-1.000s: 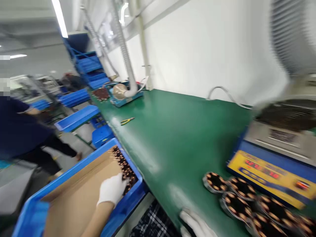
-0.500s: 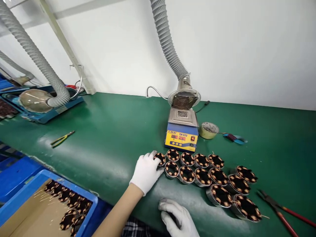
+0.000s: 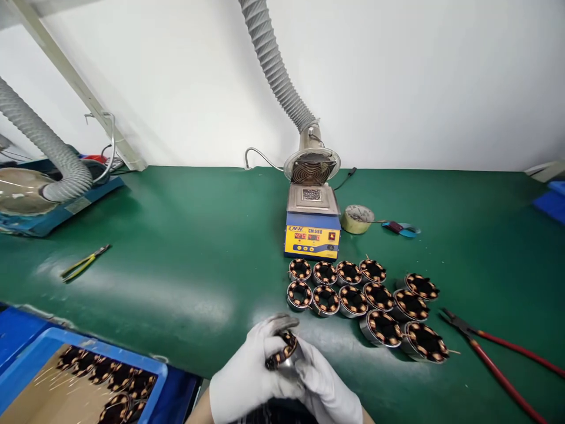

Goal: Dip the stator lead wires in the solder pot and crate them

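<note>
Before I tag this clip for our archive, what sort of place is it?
Probably a motor assembly workshop: wound stators grouped on a green bench, a solder pot under a fume extraction hose.

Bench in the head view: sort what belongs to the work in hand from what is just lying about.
In hand:
left hand
right hand
wound stator held by both
stators on the mat
blue bin of stators

Lying about:
yellow-handled pliers
red-handled pliers
tape roll
solder pot
</note>
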Motion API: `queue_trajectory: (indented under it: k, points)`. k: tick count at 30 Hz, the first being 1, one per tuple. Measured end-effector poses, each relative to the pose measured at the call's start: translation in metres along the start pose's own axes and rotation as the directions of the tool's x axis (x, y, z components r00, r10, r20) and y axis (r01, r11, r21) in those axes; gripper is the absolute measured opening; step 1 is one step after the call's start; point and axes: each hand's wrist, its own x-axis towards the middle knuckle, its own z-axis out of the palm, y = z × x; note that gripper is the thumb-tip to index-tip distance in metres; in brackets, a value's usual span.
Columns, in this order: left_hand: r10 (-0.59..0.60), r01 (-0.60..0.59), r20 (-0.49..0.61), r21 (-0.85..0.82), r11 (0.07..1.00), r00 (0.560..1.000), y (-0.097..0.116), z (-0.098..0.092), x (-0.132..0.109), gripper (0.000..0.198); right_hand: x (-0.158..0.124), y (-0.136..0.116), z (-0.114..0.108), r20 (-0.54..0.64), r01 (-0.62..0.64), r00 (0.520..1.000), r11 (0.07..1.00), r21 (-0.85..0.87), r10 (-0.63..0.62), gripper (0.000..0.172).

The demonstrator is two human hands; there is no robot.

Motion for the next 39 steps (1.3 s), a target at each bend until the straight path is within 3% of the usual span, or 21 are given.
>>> queue_trajectory:
  k: [3, 6, 8, 10, 13, 16, 18, 20, 22, 24, 29, 31, 33, 35, 36, 37, 39]
  points:
    - [-0.104, 0.102, -0.074, -0.030, 0.994, 0.992, 0.000, 0.006, 0.005, 0.046, 0.000, 0.010, 0.001, -0.092, -0.027, 0.995, 0.976, 0.217, 0.048, 0.039]
    - [-0.054, 0.056, -0.112, 0.015, 0.998, 0.992, -0.004, 0.011, 0.004, 0.069, 0.003, 0.018, -0.005, -0.182, 0.001, 0.982, 0.949, 0.315, 0.059, 0.034]
    - [-0.024, 0.017, -0.110, -0.068, 0.998, 0.994, -0.005, 0.011, 0.004, 0.052, 0.004, 0.019, -0.007, -0.162, 0.001, 0.985, 0.944, 0.330, 0.056, 0.033]
    - [-0.078, 0.046, -0.147, -0.209, 0.977, 0.986, -0.006, 0.009, 0.008, 0.025, 0.006, 0.017, -0.006, -0.121, -0.012, 0.991, 0.943, 0.333, 0.056, 0.031]
    - [-0.312, 0.220, -0.113, -0.493, 0.842, 0.943, -0.007, 0.005, 0.017, 0.029, 0.006, 0.014, -0.003, -0.079, -0.058, 0.993, 0.935, 0.350, 0.091, 0.026]
    - [-0.427, 0.249, -0.111, -0.670, 0.699, 0.897, -0.009, 0.001, 0.019, 0.037, 0.006, 0.013, -0.004, -0.054, -0.099, 0.990, 0.912, 0.398, 0.131, 0.027]
    - [-0.343, 0.202, -0.128, -0.602, 0.773, 0.931, -0.010, 0.000, 0.017, 0.031, 0.006, 0.013, -0.007, -0.054, -0.100, 0.989, 0.893, 0.439, 0.137, 0.030]
    - [-0.196, 0.156, -0.065, -0.388, 0.908, 0.978, -0.008, 0.003, 0.013, 0.051, 0.007, 0.014, -0.009, -0.091, -0.080, 0.986, 0.879, 0.470, 0.138, 0.031]
    - [-0.106, 0.099, -0.043, -0.153, 0.983, 0.993, -0.005, 0.008, 0.010, 0.070, 0.008, 0.014, -0.010, -0.143, -0.062, 0.979, 0.876, 0.478, 0.147, 0.029]
    - [-0.091, 0.088, -0.093, -0.037, 0.995, 0.991, -0.003, 0.013, 0.010, 0.071, 0.008, 0.012, -0.010, -0.166, -0.076, 0.971, 0.876, 0.476, 0.174, 0.028]
    - [-0.079, 0.070, -0.034, -0.221, 0.973, 0.996, -0.004, 0.016, 0.015, 0.079, 0.008, 0.007, -0.008, -0.186, -0.101, 0.959, 0.869, 0.484, 0.214, 0.027]
    - [-0.094, 0.072, -0.052, -0.330, 0.941, 0.994, -0.003, 0.014, 0.017, 0.078, 0.009, 0.008, -0.008, -0.177, -0.105, 0.961, 0.873, 0.476, 0.212, 0.027]
    - [-0.185, 0.116, -0.098, -0.483, 0.868, 0.978, 0.001, 0.014, 0.019, 0.056, 0.009, 0.010, -0.007, -0.148, -0.100, 0.971, 0.880, 0.464, 0.188, 0.026]
    - [-0.363, 0.212, -0.100, -0.657, 0.724, 0.927, 0.003, 0.014, 0.022, 0.028, 0.009, 0.012, -0.007, -0.115, -0.093, 0.980, 0.888, 0.450, 0.161, 0.024]
    - [-0.446, 0.251, -0.088, -0.724, 0.643, 0.891, 0.002, 0.014, 0.025, 0.024, 0.009, 0.012, -0.007, -0.096, -0.099, 0.983, 0.892, 0.442, 0.156, 0.023]
    - [-0.506, 0.261, -0.092, -0.770, 0.582, 0.857, 0.000, 0.014, 0.027, 0.026, 0.009, 0.012, -0.007, -0.081, -0.107, 0.984, 0.894, 0.435, 0.157, 0.023]
    - [-0.549, 0.178, -0.196, -0.813, 0.554, 0.813, -0.008, 0.011, 0.029, 0.031, 0.008, 0.010, -0.006, -0.060, -0.136, 0.982, 0.889, 0.436, 0.179, 0.028]
